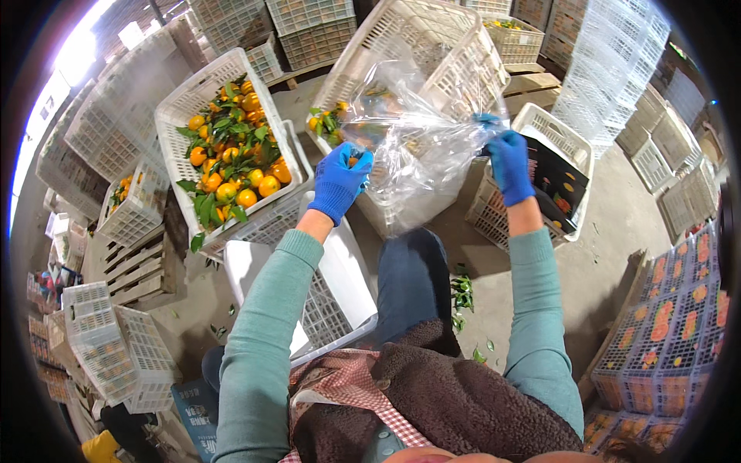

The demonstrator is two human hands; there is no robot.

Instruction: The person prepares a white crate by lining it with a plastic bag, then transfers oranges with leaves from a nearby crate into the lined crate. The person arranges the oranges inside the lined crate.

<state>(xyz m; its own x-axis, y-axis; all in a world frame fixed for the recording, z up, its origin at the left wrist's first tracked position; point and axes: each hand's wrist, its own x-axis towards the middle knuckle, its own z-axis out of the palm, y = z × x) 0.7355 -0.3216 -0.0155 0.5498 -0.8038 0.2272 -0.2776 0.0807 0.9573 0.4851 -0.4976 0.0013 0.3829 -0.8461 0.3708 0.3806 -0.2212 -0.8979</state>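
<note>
My left hand [343,176], in a blue knitted glove, grips one side of a clear plastic bag [417,144]. The opposite side of the bag is pinched in my right hand [506,151], gloved alike. The film spreads between both hands, above and in front of a white plastic crate. A few orange citrus fruits with leaves [327,124] lie in that crate at its left. Left of my hands stands a white crate [173,156] full of leafy orange citrus fruits [231,153]. What lies under the film is partly hidden.
An empty-looking crate [324,304] with white lining stands by my legs. At right, a crate [584,173] holds black printed cardboard [556,173]. Stacked crates and wooden pallets [139,269] surround the area. Loose leaves [461,292] lie on the floor. Wrapped stacks with fruit prints [666,324] stand lower right.
</note>
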